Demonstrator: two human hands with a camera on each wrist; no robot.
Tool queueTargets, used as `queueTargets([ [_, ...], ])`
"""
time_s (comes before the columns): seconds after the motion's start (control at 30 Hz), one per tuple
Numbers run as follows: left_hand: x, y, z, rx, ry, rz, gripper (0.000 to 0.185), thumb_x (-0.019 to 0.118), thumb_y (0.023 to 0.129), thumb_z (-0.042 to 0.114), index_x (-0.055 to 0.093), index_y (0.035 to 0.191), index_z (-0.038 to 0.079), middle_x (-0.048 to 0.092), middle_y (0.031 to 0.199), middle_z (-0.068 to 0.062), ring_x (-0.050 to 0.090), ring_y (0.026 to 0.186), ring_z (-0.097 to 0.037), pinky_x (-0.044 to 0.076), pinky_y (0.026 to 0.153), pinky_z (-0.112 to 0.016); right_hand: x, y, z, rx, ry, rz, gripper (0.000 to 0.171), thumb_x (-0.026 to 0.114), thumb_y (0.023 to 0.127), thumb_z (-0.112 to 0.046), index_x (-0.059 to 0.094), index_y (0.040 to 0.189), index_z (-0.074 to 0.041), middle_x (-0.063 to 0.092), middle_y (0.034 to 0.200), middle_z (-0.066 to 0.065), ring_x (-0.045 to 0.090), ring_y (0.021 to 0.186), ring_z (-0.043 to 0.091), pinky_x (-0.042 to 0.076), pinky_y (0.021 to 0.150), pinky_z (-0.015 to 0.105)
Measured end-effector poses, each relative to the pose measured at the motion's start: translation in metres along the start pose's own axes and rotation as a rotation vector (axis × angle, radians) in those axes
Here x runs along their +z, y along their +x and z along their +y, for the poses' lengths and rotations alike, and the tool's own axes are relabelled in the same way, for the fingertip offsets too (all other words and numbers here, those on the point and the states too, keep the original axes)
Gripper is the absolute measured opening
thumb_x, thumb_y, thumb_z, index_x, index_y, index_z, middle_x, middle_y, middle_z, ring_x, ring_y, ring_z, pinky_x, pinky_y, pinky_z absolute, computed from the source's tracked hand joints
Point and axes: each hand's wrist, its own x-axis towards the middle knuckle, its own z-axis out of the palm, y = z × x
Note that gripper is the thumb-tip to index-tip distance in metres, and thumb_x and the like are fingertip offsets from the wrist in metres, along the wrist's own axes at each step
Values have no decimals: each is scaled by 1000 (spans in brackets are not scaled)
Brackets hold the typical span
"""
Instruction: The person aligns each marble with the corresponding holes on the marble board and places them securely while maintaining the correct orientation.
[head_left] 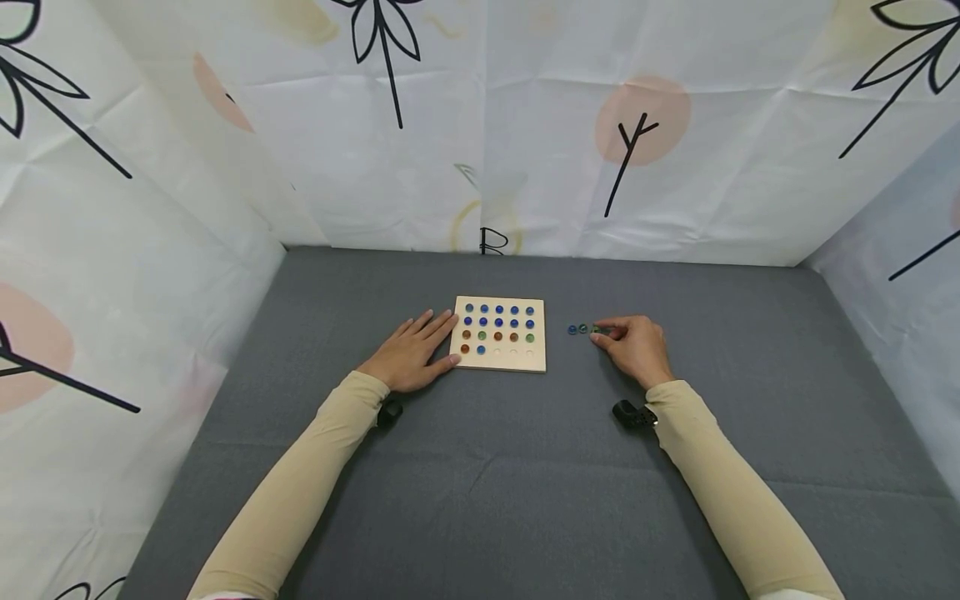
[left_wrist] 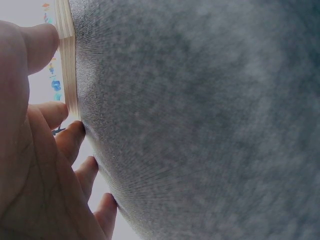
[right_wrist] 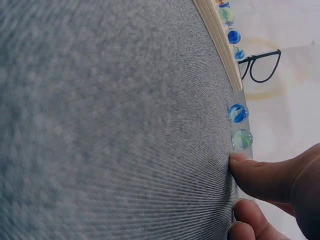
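A light wooden board [head_left: 498, 363] lies on the grey cloth, with rows of glass marbles set in its hollows. Blue marbles [head_left: 499, 322] fill the two far rows; brown and green ones make up the third. The near row holds a brown marble [head_left: 465, 349] and a blue one [head_left: 481, 350], then three bare hollows. My left hand [head_left: 411, 353] lies with fingers spread, fingertips and thumb at the board's left edge. To the right of the board, my right hand [head_left: 637, 346] pinches a green marble between thumb and index finger, largely hidden by them.
Beside the right fingertips, a blue marble [right_wrist: 238, 113] and a clear green-streaked marble [right_wrist: 242, 139] rest on the cloth. The grey table [head_left: 480, 483] is bounded by white patterned fabric walls [head_left: 540, 192] at the back and sides.
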Motion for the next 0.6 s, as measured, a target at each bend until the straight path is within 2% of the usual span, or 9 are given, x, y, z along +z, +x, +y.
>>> queueTargets([
  [0.2, 3, 2, -3, -5, -6, -8, 75, 41, 107, 55, 15, 165, 16, 15, 169, -4, 7, 156, -29, 5, 125, -50, 0, -1, 1, 5, 5, -10, 22, 78, 92, -15, 79, 110, -2, 71, 78, 13, 62, 65, 26, 46, 58, 38],
  [0.37, -1, 0, 1, -3, -4, -4, 74, 42, 107, 53, 16, 164, 14, 17, 169, -6, 9, 156, -31, 7, 125, -51, -2, -2, 0, 18, 7, -18, 23, 78, 93, -15, 79, 111, -3, 72, 80, 13, 63, 68, 27, 47, 60, 39],
  [0.6, -5, -2, 3, 8, 0, 4, 73, 43, 108, 50, 18, 164, 12, 19, 168, -8, 11, 155, -33, 9, 125, -54, -5, -5, -5, 2, 16, -24, 23, 77, 93, -16, 79, 113, -3, 69, 75, 10, 55, 60, 21, 39, 55, 34],
])
